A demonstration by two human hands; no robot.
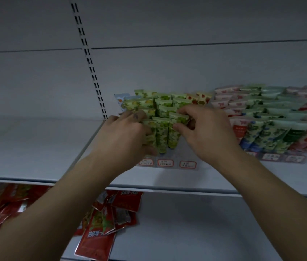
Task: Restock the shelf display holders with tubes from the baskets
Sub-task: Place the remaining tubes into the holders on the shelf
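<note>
1. On the white shelf, just right of the slotted upright, sits a clear display holder. Three red-bordered price labels run along its front lip.
2. The holder is packed with tubes standing in rows, crimped ends up. Green-print ones are in the middle, yellow-green tubes are at the left, and a few red-fruit prints stand at the back right.
3. The right hand pinches the flat top of the front green tube between thumb and forefinger. That tube stands in the holder's front row, right-hand column.
4. The left hand curls round the front yellow-green tubes, fingers over their tops and thumb low near the holder's lip.
5. The hands are close but not touching, with one column of green tubes between them.
6. A second holder stands just to the right, full of red, blue-green and pale green tubes.
7. On the lower shelf, red packets lie in a loose heap.
</note>
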